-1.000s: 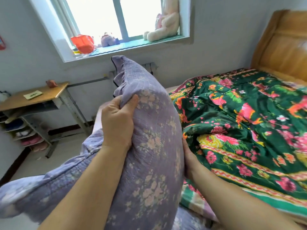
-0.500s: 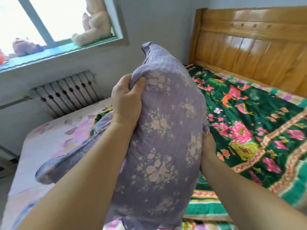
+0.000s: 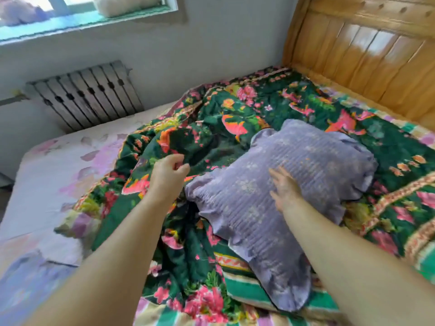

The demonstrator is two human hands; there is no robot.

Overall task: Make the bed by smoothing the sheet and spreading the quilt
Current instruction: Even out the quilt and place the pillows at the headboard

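Note:
A green floral quilt lies crumpled over the right half of the bed, bunched into folds toward the middle. A purple flowered pillow rests flat on top of it. My right hand lies on the pillow with its fingers straight. My left hand hovers just left of the pillow over the quilt's folds, fingers loosely curled, holding nothing. The pale pink flowered sheet is bare on the left half of the bed.
A wooden headboard rises at the right. A grey radiator stands against the wall beyond the bed. The window sill above it carries soft toys.
Both hands held the pillow upright in the air before. Now it lies flat on the quilt, my left hand has let go, and my right hand rests on top of it.

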